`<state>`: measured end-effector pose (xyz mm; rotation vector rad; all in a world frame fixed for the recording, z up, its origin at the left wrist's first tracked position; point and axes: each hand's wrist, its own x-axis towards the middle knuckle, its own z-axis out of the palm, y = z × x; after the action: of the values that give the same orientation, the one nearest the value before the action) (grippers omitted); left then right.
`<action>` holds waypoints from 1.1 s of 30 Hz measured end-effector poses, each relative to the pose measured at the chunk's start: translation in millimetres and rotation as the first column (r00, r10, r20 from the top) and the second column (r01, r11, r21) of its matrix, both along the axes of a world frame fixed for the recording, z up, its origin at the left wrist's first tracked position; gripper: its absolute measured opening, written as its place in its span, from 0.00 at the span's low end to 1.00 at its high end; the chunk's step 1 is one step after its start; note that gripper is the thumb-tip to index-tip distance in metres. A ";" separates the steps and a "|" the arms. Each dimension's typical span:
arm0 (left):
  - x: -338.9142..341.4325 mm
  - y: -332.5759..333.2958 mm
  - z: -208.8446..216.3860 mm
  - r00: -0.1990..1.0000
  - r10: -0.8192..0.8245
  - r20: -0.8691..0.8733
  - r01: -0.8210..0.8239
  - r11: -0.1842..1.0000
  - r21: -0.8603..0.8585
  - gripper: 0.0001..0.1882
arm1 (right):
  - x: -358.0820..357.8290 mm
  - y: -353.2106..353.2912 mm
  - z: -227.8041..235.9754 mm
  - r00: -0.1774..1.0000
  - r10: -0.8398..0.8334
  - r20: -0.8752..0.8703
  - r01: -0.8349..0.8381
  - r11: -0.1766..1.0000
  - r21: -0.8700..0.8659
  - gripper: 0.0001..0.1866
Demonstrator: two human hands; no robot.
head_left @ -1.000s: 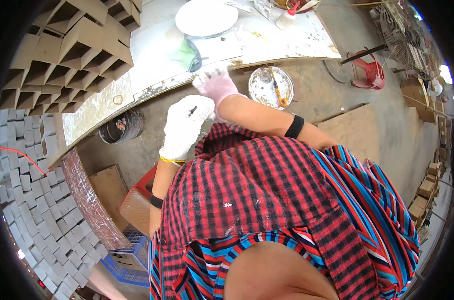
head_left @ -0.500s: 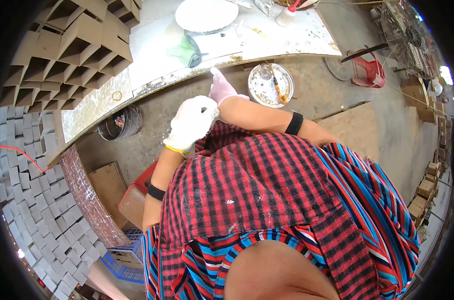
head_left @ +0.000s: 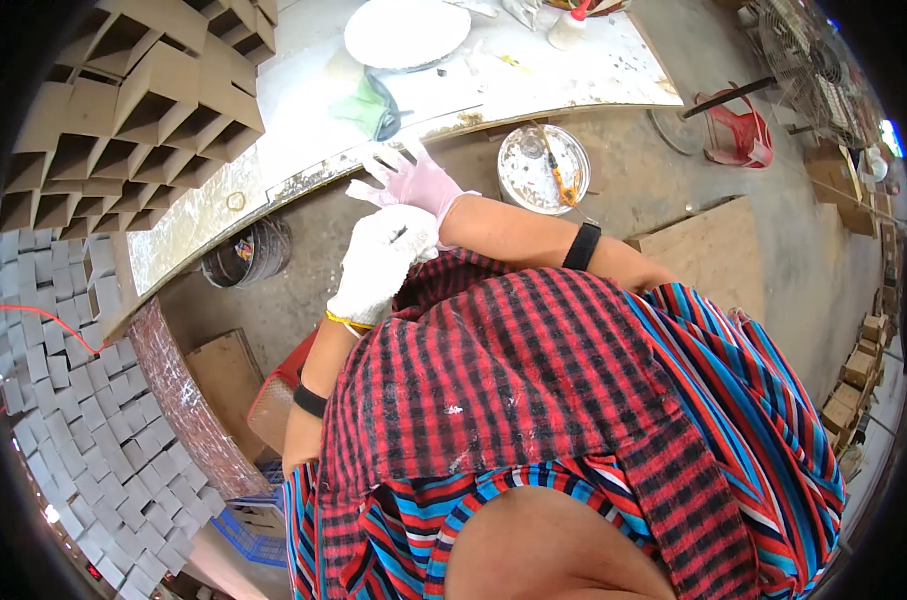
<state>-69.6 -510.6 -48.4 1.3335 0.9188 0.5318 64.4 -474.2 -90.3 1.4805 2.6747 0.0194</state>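
Note:
My right hand (head_left: 414, 187) wears a thin pink glove, and its fingers are spread apart with nothing in them, just short of the workbench edge. Against its wrist is my left hand (head_left: 379, 262), in a white knitted glove with a yellow hem. The left fingers are curled closed at the cuff of the pink glove; the fingertips are partly hidden. Beyond the hands, a green cloth-like piece (head_left: 369, 105) lies on the white-stained workbench (head_left: 304, 150). A white round basin (head_left: 409, 32) sits farther back.
A white-stained bucket (head_left: 542, 165) with an orange-handled tool (head_left: 566, 190) across it stands to the right. Brown open boxes (head_left: 154, 90) are stacked at left, above many grey blocks (head_left: 94, 410). A dark bin (head_left: 249, 255), red chair (head_left: 739, 130) and large fan (head_left: 809, 60) stand around.
The right hand's fingers, earlier held together and pointing away, are now spread and turned leftward. My left hand stays at the right wrist, its position nearly unchanged.

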 end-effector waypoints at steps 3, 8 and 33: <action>6.0 -6.1 25.5 0.988 0.033 -0.151 -0.004 0.982 0.190 0.06 | -1.0 8.1 -6.1 0.939 -0.007 -0.343 -0.085 0.964 -0.252 0.28; 11.1 -8.2 24.6 0.922 0.292 -0.254 -0.193 0.915 0.353 0.12 | 13.4 25.6 -18.0 0.803 -0.131 -0.582 -0.039 0.962 -0.271 0.19; 20.5 6.8 36.7 0.880 -0.334 -0.339 0.457 0.790 0.409 0.11 | 6.8 27.2 4.2 0.068 -0.813 -0.579 -0.489 0.479 -0.729 0.28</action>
<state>-49.1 -503.8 -11.7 2.0313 0.6884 0.2635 71.2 -447.1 -86.1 1.5105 1.7423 -3.0174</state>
